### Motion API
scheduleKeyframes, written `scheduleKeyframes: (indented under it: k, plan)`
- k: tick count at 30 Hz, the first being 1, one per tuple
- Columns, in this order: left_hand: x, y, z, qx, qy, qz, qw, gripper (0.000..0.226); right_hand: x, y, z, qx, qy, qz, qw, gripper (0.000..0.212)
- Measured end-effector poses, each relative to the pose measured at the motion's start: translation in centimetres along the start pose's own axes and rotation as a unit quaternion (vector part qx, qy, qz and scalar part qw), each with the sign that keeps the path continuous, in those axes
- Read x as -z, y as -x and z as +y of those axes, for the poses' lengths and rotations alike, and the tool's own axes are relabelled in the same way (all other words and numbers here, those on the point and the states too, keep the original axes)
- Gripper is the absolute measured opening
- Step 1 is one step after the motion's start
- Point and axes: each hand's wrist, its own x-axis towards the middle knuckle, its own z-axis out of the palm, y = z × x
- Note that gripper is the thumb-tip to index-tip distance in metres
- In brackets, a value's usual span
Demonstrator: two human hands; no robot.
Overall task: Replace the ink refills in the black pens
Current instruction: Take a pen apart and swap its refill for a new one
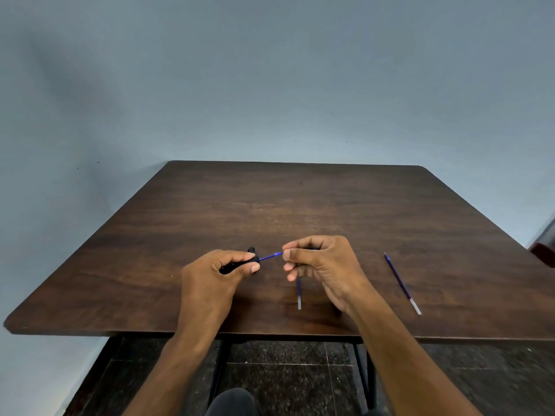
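Observation:
My left hand [214, 273] grips a black pen barrel [240, 263] just above the dark wooden table [330, 205]. A thin blue ink refill [270, 256] sticks out of the barrel's right end, and my right hand [322, 265] pinches its far end between thumb and forefinger. A second blue refill [299, 294] lies on the table partly under my right hand, with its clear end toward me. A third blue refill [402, 283] lies further right, slanted, clear end toward me. A small black piece [251, 250] sits just behind the barrel.
The table's near edge [270, 334] runs just below my wrists, with black metal legs [217, 370] and a speckled floor beneath. A blue-grey wall stands behind the table. Something red [545, 255] shows at the right edge.

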Motion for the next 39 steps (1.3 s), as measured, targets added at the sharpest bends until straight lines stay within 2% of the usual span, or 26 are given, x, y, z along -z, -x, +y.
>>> scheduleKeyframes:
  k: [3, 10, 22, 26, 31, 39]
  plan:
    - [-0.1, 0.1, 0.3, 0.001, 0.000, -0.002, 1.000, 0.025, 0.1, 0.1, -0.2, -0.003, 0.028, -0.010, 1.000, 0.004]
    - [0.3, 0.0, 0.4, -0.001, -0.006, 0.002, 1.000, 0.025, 0.3, 0.0, 0.1, 0.001, -0.002, 0.005, 1.000, 0.011]
    - [-0.4, 0.0, 0.5, -0.013, -0.012, -0.025, 1.000, 0.025, -0.4, 0.6, 0.1, -0.001, 0.064, -0.046, 0.997, 0.015]
    - [-0.6, -0.1, 0.2, -0.018, -0.008, -0.027, 0.999, 0.025, -0.3, 0.6, 0.1, -0.005, 0.057, -0.071, 0.996, 0.026]
    - [-1.0, -0.2, 0.2, -0.018, -0.004, -0.028, 0.999, 0.026, -0.7, 0.4, 0.1, 0.002, 0.024, -0.050, 0.998, 0.046]
    - [-1.0, -0.1, 0.2, -0.010, -0.016, -0.019, 1.000, 0.025, -0.9, 0.3, 0.2, 0.006, 0.017, -0.040, 0.999, 0.039]
